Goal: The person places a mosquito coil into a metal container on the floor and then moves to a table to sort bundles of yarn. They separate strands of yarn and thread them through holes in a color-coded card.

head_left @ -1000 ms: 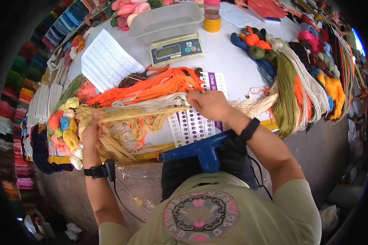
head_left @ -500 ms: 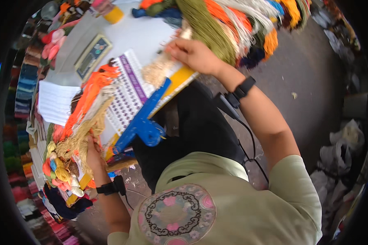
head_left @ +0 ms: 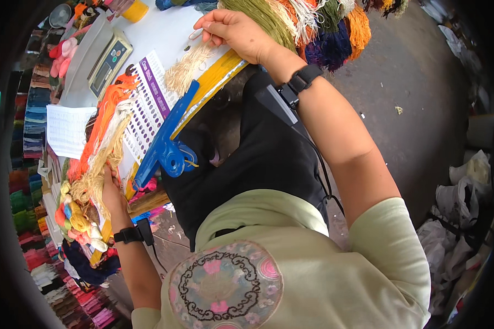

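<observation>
My right hand [head_left: 233, 34] is closed in a pinch above the table's front edge, with pale cream thread between thumb and fingertips. A loose loop stands out from the fingertips, and a fluffy cream thread bundle [head_left: 185, 70] hangs just below them. At the left end of the table, my left hand [head_left: 113, 193] is closed at a tan thread skein [head_left: 96, 178]; the threads cover part of its fingers. Orange thread [head_left: 101, 123] lies beside that skein. Between my hands, a blue clip [head_left: 173, 156] sits on the edge of a white card [head_left: 142, 112] with rows of dots.
A digital scale [head_left: 110, 63] and a printed paper sheet [head_left: 68, 129] are on the table. Olive thread [head_left: 263, 24] and other coloured hanks hang over its right end. Small skeins [head_left: 79, 222] crowd the left corner. Plastic bags [head_left: 455, 200] stand at the right.
My right hand has moved a little farther from me, and a thread loop now shows at its fingertips. My left hand stays at the tan skein. The whole view has shifted.
</observation>
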The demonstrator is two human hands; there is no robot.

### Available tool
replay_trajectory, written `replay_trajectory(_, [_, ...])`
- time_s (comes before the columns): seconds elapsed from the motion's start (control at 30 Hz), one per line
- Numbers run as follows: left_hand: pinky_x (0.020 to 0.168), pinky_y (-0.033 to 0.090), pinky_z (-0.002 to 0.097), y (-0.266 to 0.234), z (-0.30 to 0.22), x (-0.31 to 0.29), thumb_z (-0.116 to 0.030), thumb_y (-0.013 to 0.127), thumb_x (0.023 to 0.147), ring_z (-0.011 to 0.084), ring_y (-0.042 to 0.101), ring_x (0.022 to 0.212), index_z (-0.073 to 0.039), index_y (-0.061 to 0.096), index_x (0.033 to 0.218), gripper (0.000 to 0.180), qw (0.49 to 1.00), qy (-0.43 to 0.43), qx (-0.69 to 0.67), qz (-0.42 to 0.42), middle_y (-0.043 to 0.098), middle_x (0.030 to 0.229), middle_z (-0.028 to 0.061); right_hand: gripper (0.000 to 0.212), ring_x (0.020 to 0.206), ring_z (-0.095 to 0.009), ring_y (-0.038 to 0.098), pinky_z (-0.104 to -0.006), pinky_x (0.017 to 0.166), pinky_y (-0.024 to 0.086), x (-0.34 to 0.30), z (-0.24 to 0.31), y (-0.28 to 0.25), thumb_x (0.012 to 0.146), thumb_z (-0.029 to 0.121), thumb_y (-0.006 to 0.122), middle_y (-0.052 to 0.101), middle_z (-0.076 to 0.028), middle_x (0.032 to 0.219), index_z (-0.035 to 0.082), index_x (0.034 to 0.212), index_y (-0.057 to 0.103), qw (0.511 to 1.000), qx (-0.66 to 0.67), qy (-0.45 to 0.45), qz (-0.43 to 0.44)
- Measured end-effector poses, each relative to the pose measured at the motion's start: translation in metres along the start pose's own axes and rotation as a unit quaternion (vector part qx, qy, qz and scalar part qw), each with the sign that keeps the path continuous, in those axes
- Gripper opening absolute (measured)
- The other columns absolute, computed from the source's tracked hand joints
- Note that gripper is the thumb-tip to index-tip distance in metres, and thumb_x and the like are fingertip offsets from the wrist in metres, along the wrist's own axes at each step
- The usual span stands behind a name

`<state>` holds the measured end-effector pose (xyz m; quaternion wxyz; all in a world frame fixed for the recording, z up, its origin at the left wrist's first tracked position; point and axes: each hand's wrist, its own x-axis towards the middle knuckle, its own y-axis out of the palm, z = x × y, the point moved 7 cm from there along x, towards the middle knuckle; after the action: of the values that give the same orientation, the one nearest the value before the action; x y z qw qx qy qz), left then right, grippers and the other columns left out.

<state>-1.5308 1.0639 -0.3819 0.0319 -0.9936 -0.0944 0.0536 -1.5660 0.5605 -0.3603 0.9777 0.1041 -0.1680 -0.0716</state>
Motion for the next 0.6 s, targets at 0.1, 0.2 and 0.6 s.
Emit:
replay_trajectory(0.1, [0.073, 0.043, 0.0206, -0.011, 0.005, 0.008, -0.026, 0.057, 0.095, 0.0064, 0.052, 0.074, -0.003, 0.059, 0.113, 0.029, 1.0, -0.002, 0.019, 0.008, 0.054, 0.082, -0.0038, 0.019, 0.068, -0.005, 0.048, -0.0177, 0.067, 0.043, 0.002, 0.0, 0.002, 0.096, 0.013, 0.05, 0.059, 0.001, 0.08, 0.003, 0.106, 0.063, 1.0, -0.025, -0.011, -0.006])
replay_trajectory(0.2, [0.077, 0.042, 0.0206, -0.011, 0.006, 0.008, -0.03, 0.056, 0.095, 0.005, 0.05, 0.078, -0.002, 0.056, 0.126, 0.041, 0.999, -0.005, 0.037, 0.024, 0.052, 0.086, -0.0058, 0.016, 0.067, -0.007, 0.05, -0.0201, 0.065, 0.044, 0.002, 0.002, -0.001, 0.09, 0.009, 0.053, 0.062, -0.001, 0.079, 0.004, 0.1, 0.064, 0.999, -0.016, -0.026, -0.029])
replay_trajectory(0.6, [0.06, 0.031, 0.0183, -0.017, 0.01, 0.005, -0.033, 0.06, 0.093, 0.0026, 0.036, 0.063, -0.007, 0.066, 0.11, 0.032, 1.0, 0.001, 0.024, -0.009, 0.047, 0.076, -0.0094, 0.019, 0.065, -0.004, 0.046, -0.0172, 0.068, 0.043, 0.003, -0.003, 0.004, 0.094, 0.007, 0.048, 0.059, 0.001, 0.079, 0.001, 0.106, 0.062, 1.0, 0.006, 0.007, -0.003])
